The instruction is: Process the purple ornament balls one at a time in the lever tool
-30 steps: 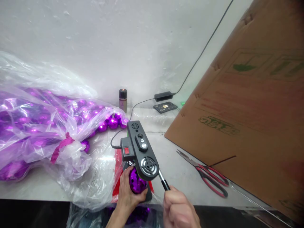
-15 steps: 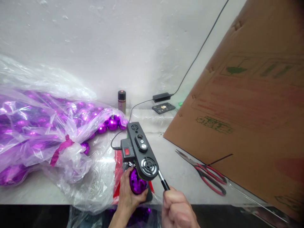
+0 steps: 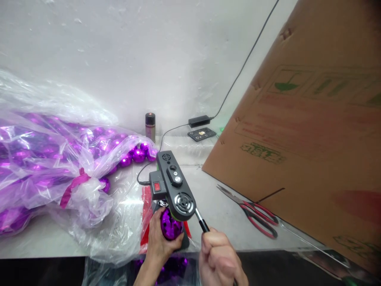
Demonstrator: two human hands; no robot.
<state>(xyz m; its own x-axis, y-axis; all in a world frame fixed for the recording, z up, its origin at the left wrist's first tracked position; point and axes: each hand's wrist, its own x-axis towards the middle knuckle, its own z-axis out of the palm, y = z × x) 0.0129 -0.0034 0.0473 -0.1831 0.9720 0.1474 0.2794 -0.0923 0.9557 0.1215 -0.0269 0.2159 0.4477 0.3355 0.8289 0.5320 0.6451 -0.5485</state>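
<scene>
My left hand wraps round a shiny purple ball with a mirrored surface. It keeps the ball low under the front end of a black bench machine, which has a red switch and a round vent. The machine's overhang covers the ball's upper right side. My right hand is closed on the black grip of the machine's metal lever. Beneath the machine is a dark base on red material.
At left, a clear plastic bag tied with a pink strip holds many purple balls. Pliers with red-and-black handles lie right, beside a large cardboard box. A dark bottle, power adapter and phone-like slab sit behind.
The whole view has shifted slightly. Both hands keep their holds, the left on the purple ball and the right on the lever, with no clear movement of either.
</scene>
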